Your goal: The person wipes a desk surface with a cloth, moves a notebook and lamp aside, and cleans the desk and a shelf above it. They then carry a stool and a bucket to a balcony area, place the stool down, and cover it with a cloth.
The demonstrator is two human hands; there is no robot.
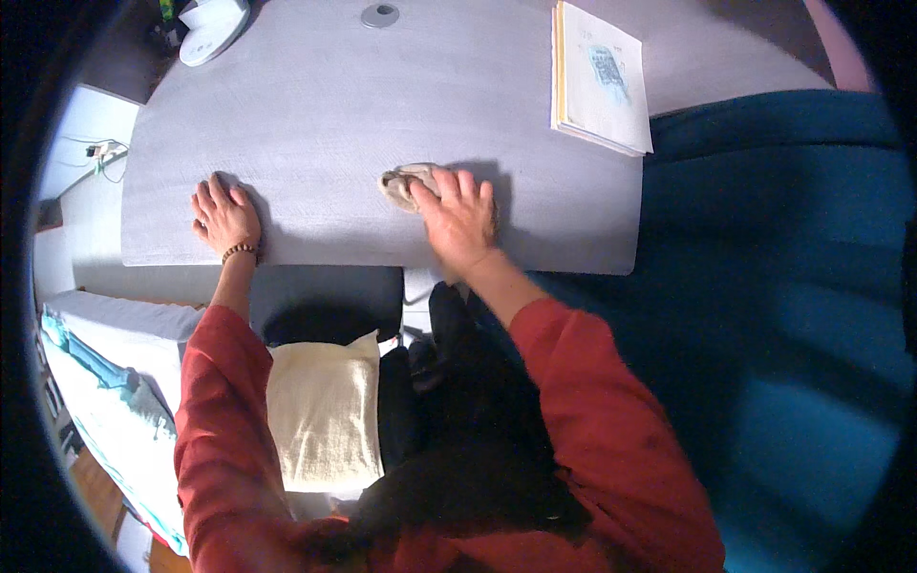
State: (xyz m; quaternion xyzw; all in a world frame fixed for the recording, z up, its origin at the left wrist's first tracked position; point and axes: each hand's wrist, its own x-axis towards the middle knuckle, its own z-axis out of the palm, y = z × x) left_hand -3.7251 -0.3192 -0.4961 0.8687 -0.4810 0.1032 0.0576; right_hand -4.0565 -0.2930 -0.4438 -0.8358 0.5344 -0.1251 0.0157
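On the grey desk [322,107], near its front edge, my right hand [462,218] presses on a bunched beige cloth [407,185]. The fingertips cover the cloth's right part, while its left part shows beside the thumb. My left hand [226,215], with a brown bead bracelet [240,251] at the wrist, rests palm down on the desk to the left, holding nothing. Its fingers are slightly apart.
A stack of papers [605,79] lies at the desk's right end. At the back are a white device base [215,36] and a round cable grommet [380,15]. Below the front edge is a cream fabric-covered seat [326,415]; dark blue fabric [759,251] spreads at right.
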